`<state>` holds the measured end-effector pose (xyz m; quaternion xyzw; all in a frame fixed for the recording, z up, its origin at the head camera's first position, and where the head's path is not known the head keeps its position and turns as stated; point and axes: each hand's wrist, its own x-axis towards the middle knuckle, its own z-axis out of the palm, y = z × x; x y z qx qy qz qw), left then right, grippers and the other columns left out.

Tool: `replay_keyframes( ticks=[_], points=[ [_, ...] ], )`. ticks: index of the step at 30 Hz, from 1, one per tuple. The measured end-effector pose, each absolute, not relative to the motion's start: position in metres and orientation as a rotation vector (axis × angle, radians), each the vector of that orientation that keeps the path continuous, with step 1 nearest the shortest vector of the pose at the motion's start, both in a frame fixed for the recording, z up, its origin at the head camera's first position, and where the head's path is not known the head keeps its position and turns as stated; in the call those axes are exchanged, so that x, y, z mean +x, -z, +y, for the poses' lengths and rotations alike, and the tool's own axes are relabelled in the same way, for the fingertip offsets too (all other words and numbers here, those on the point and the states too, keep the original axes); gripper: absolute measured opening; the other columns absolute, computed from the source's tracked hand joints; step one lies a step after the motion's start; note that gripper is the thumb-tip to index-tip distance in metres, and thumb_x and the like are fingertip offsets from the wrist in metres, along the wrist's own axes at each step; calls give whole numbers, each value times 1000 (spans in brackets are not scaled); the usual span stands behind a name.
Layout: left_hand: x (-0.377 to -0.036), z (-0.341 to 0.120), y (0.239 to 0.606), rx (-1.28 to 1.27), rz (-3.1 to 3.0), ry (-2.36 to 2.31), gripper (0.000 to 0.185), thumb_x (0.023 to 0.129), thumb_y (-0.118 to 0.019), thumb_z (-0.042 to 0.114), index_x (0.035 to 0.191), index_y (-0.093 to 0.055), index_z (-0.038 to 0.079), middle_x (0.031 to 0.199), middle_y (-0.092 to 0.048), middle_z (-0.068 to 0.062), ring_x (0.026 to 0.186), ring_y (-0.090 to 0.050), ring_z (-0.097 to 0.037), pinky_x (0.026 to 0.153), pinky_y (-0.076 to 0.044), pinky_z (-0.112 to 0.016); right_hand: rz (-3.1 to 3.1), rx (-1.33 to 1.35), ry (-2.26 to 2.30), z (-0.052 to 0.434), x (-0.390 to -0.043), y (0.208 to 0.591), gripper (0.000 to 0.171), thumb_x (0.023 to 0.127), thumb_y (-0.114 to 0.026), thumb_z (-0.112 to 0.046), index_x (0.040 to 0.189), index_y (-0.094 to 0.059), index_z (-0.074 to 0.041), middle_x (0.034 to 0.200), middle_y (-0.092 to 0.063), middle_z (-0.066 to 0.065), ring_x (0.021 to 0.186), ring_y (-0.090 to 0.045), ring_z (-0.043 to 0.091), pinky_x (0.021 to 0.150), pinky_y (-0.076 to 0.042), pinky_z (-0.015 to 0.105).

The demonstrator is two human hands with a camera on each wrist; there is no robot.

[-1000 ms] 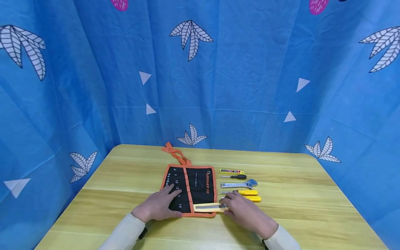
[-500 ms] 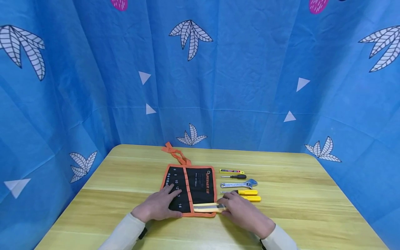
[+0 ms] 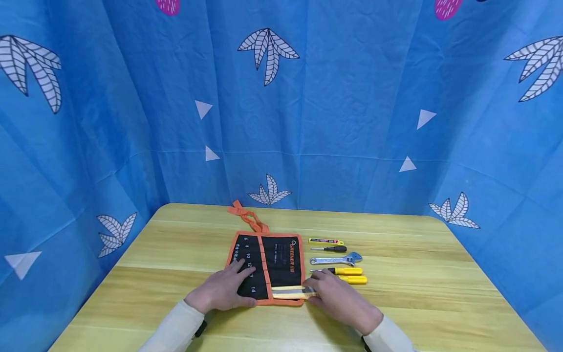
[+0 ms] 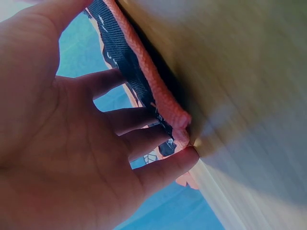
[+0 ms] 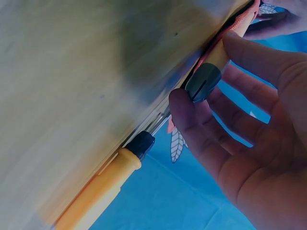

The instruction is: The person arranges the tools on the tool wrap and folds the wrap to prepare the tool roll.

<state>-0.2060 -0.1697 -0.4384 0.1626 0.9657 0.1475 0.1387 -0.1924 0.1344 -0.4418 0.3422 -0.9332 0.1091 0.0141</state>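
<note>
A black tool pouch [image 3: 283, 266] with orange edging lies flat on the table. My left hand [image 3: 222, 289] rests on its left half with fingers spread; in the left wrist view the fingertips [image 4: 184, 155] are at the orange edge. A yellow utility knife [image 3: 286, 295] lies across the pouch's lower right part, its left end at the orange centre band. At the knife's right end, my right hand [image 3: 337, 299] holds it between thumb and fingers. The right wrist view shows the knife's dark end cap [image 5: 204, 82] between them.
Right of the pouch lie a blade case [image 3: 325, 241], a small black screwdriver [image 3: 336, 249], an adjustable wrench [image 3: 336, 260] and two yellow-handled screwdrivers, the upper screwdriver [image 3: 349, 271] beside my right hand. An orange tie [image 3: 248, 216] extends behind the pouch. A blue curtain [image 3: 352, 122] hangs behind the table.
My right hand has shifted slightly left along the knife, covering a bit more of the pouch's right edge. The left hand and the other tools have stayed in place.
</note>
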Motion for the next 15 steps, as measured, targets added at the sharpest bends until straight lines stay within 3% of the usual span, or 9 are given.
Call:
replay_keyframes(
  ticks=[15],
  points=[
    [-208, -170, 441, 485, 2783, -419, 87, 84, -76, 61, 153, -49, 17, 164, -32, -21, 151, -31, -42, 115, -37, -62, -2880, 1078, -358, 134, -194, 442, 30, 90, -78, -21, 119, -76, -13, 111, -73, 2, 95, -64, 16, 82, -57, 32]
  ],
)
